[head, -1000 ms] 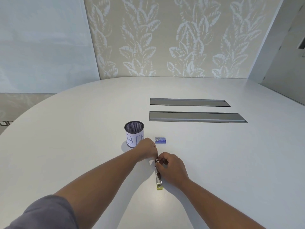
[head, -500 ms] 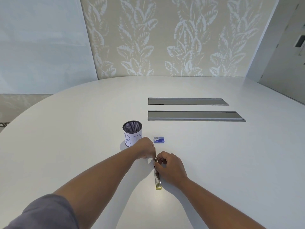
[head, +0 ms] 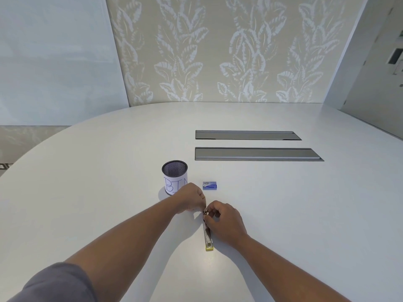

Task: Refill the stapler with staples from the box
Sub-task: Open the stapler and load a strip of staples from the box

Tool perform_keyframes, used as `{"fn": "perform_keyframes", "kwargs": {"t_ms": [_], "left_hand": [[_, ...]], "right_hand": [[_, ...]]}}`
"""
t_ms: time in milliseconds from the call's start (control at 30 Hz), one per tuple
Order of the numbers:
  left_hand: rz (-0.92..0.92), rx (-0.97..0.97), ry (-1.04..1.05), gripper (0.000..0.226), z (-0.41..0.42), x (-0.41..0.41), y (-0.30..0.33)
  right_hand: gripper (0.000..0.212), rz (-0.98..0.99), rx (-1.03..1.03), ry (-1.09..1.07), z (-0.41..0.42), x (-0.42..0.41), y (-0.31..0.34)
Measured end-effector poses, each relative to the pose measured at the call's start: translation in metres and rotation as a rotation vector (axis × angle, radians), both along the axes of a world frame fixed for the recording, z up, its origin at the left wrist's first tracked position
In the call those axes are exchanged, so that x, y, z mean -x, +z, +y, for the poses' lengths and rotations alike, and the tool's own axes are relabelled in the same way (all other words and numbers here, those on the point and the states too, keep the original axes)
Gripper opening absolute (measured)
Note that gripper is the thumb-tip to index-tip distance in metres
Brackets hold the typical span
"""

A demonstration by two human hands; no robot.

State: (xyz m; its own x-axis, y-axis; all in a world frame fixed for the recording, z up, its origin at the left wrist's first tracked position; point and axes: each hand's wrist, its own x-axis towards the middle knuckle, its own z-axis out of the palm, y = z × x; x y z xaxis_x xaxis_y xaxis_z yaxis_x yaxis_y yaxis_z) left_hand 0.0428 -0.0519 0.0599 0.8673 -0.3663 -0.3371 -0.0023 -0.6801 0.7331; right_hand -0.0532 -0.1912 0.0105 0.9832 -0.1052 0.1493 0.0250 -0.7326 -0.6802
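Both hands, left hand (head: 192, 198) and right hand (head: 224, 221), pinch stapler (head: 208, 236) front (contents hidden); box (head: 210, 185) closed; steady base, seat strip squarely.

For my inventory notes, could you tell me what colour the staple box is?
The staple box is blue, with a paler top; the head view shows it.

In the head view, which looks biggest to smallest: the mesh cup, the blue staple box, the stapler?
1. Mesh cup, clearly biggest.
2. Stapler, long but thin, partly hidden by the right hand.
3. Staple box, smallest, though it lies farther from the camera than the stapler.
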Motion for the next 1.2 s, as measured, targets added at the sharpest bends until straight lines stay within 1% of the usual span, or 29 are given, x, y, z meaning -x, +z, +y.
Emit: {"fn": "perform_keyframes", "kwargs": {"t_ms": [133,200,300,367,433,567,633,800,933,1033,1200], "left_hand": [[-0.011,0.063,-0.022,0.045,0.007,-0.001,0.006],[-0.029,0.081,-0.029,0.035,0.009,-0.001,0.01],[-0.084,0.091,-0.035,0.015,0.01,0.001,0.02],[-0.146,0.114,-0.026,0.01,0.01,0.0,0.03],[-0.259,0.1,0.002,0.012,0.012,-0.003,0.043],[-0.535,-0.057,0.068,0.024,0.024,-0.016,0.071],[-0.593,-0.147,0.098,0.027,0.033,-0.024,0.08],[-0.584,-0.284,0.17,0.029,0.049,-0.036,0.08],[-0.575,-0.338,0.19,0.034,0.051,-0.039,0.074],[-0.586,-0.39,0.193,0.033,0.05,-0.04,0.073],[-0.609,-0.425,0.197,0.032,0.049,-0.04,0.072]], "right_hand": [[0.007,-0.003,-0.003,-0.003,0.0,0.0,0.001],[0.008,0.002,-0.006,-0.003,0.0,0.0,0.002],[0.008,0.002,-0.007,-0.007,0.0,0.001,0.002],[0.008,0.006,-0.013,-0.012,0.0,0.001,0.002],[0.009,0.012,-0.015,-0.014,0.0,0.002,0.002],[0.01,0.013,-0.009,-0.011,0.001,0.001,0.002],[0.009,0.016,-0.011,-0.009,0.001,0.002,0.003],[0.009,0.011,-0.015,-0.008,0.0,0.003,0.004],[0.009,0.013,-0.018,-0.008,0.001,0.002,0.005],[0.01,0.016,-0.019,-0.007,0.0,0.002,0.006],[0.009,0.018,-0.019,-0.006,0.0,0.001,0.005]]}}
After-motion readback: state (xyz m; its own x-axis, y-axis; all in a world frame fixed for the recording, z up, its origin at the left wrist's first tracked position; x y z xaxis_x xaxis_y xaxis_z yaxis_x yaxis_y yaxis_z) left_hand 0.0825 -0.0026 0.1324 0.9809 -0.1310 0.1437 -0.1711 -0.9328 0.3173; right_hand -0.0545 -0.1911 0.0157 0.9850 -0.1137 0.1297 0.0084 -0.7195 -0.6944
